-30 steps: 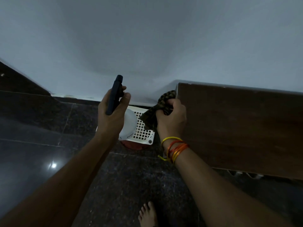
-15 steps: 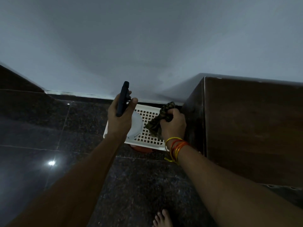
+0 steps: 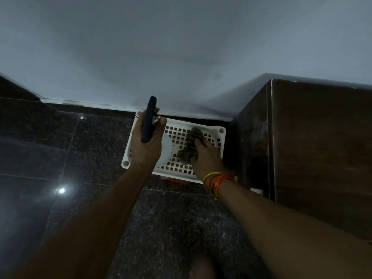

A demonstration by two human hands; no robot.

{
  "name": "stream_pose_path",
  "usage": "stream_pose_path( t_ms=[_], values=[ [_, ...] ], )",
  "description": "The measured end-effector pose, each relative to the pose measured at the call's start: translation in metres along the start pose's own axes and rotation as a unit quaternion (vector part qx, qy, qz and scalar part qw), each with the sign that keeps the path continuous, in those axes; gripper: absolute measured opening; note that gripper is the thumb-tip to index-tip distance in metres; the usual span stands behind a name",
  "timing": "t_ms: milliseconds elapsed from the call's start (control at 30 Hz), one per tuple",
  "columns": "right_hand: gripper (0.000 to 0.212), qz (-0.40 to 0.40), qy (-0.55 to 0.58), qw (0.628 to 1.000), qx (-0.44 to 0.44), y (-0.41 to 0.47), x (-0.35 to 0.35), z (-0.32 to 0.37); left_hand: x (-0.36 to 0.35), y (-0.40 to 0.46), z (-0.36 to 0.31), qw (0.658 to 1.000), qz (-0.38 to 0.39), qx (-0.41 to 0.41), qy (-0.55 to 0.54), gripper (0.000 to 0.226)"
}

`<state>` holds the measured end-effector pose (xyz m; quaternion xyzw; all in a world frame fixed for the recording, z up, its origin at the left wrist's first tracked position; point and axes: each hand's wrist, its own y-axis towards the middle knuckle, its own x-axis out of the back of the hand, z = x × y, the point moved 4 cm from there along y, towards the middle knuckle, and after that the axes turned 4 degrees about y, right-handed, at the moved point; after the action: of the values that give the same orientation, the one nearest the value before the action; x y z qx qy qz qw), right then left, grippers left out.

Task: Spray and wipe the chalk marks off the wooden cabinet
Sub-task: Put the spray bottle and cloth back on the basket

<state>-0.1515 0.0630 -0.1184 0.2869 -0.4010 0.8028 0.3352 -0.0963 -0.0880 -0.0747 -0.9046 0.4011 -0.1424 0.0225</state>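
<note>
The dark wooden cabinet [image 3: 322, 150] stands at the right, its side face toward the basket. My left hand [image 3: 148, 146] grips a spray bottle [image 3: 149, 119] with a dark trigger head and a white body [image 3: 166, 150], held over a white perforated plastic basket [image 3: 219, 130] on the floor. My right hand [image 3: 205, 158] is low over the basket, closed on a bunched dark cloth [image 3: 190, 148] that rests on the basket's grid. Thread bands circle the right wrist. I see no chalk marks in this dim light.
The floor is dark polished granite tile [image 3: 60, 154] with a light glare at the left. A pale wall [image 3: 181, 57] rises behind the basket. Something red [image 3: 177, 181] shows under the basket's near edge. A bare foot [image 3: 201, 266] is at the bottom.
Both hands have dropped toward the white basket. The right hand moved from the cabinet's corner down onto the basket with the cloth. The view shifted so the cabinet's side face shows.
</note>
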Motion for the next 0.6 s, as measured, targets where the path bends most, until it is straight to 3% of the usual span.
stream_pose_path(
  t_ms=[300, 600],
  values=[
    [0.075, 0.091, -0.048, 0.994, -0.029, 0.002, -0.013, -0.002, 0.003, -0.008, 0.008, 0.999, 0.024, 0.001, 0.027, 0.066],
    [0.072, 0.001, 0.045, 0.999, -0.025, -0.014, 0.000, 0.007, 0.012, -0.026, 0.008, 0.999, 0.018, -0.019, 0.047, 0.051]
  ],
)
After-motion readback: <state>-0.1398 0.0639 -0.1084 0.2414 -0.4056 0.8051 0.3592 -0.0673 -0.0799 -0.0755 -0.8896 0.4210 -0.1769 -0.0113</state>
